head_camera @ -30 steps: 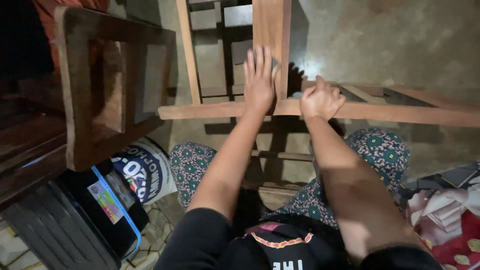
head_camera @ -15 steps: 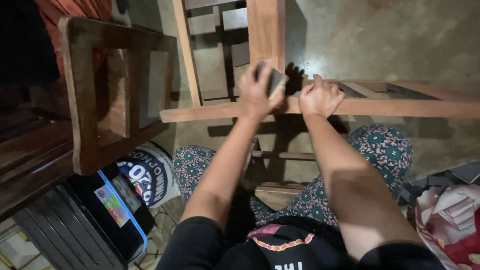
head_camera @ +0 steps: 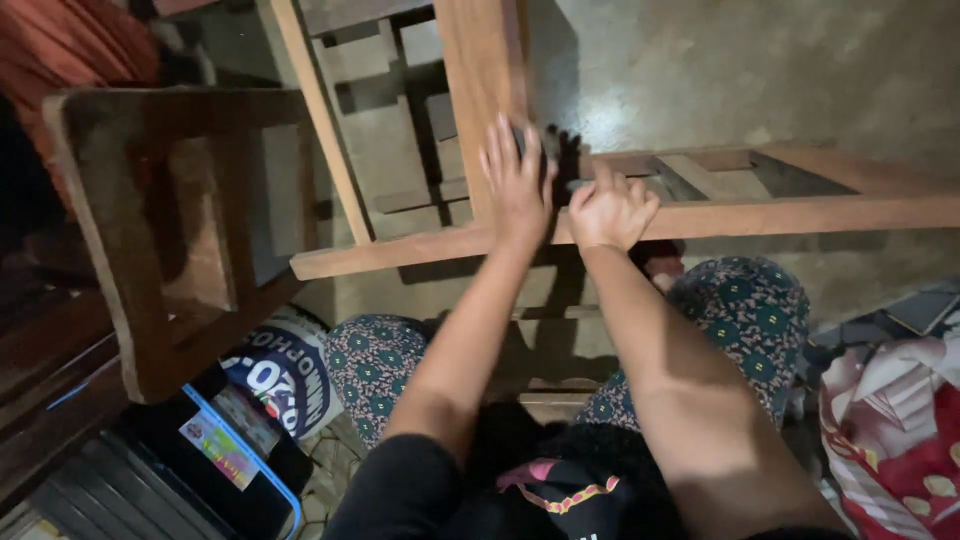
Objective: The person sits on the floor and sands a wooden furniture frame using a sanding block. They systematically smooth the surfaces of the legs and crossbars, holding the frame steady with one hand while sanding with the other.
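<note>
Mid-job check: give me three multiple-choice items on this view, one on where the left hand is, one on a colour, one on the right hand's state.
1. Where is the left hand?
A. Flat on the upright wooden board
B. On the floor
C. On the black case

2. What colour is the edge trim of the black case at lower left?
A. Red
B. Blue
C. Yellow

3. How is the right hand?
A. Spread flat, palm up
B. Hanging free of the wood
C. Curled around the horizontal wooden rail

Answers:
1 A, its fingers lie spread against the board.
2 B, a blue strip runs along the case's rim.
3 C, the knuckles bend over the rail's top edge.
</note>
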